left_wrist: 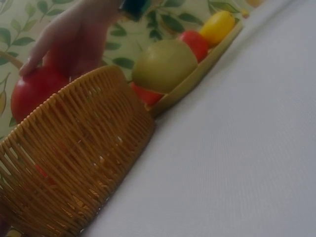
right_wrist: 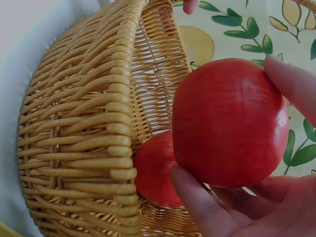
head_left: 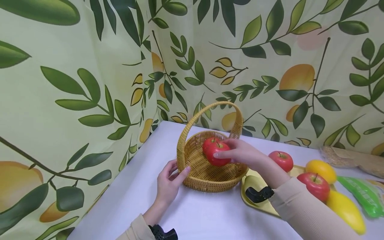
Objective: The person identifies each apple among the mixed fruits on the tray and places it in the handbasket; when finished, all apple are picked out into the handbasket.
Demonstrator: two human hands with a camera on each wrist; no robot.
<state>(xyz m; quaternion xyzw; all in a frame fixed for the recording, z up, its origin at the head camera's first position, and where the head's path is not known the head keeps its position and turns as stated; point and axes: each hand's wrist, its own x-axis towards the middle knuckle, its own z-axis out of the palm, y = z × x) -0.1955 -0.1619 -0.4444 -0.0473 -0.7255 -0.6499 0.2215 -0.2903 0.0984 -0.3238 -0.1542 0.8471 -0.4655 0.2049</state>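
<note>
A wicker basket (head_left: 207, 185) with a tall arched handle stands on the white table. My left hand (head_left: 169, 182) grips its left side, thumb over the rim near the handle's base. Above the basket's inside, my right hand (head_left: 246, 154) holds a red apple (head_left: 218, 159) between thumb and fingers. Another red apple (head_left: 209, 142) lies in the basket, partly behind the held one. In the right wrist view, the held apple (right_wrist: 229, 123) is raised clear of the lower apple (right_wrist: 155, 168). The left hand is out of the left wrist view, where the basket wall (left_wrist: 79, 143) fills the left.
Right of the basket, a yellow tray (head_left: 264, 206) bears a yellow-green fruit (head_left: 253, 183), red apples (head_left: 315, 187), an orange-yellow fruit (head_left: 321, 170) and a yellow mango (head_left: 345, 210). My right forearm hides part of it. Farther right lie a green packet (head_left: 361, 195) and a clear-and-brown bag (head_left: 339, 158).
</note>
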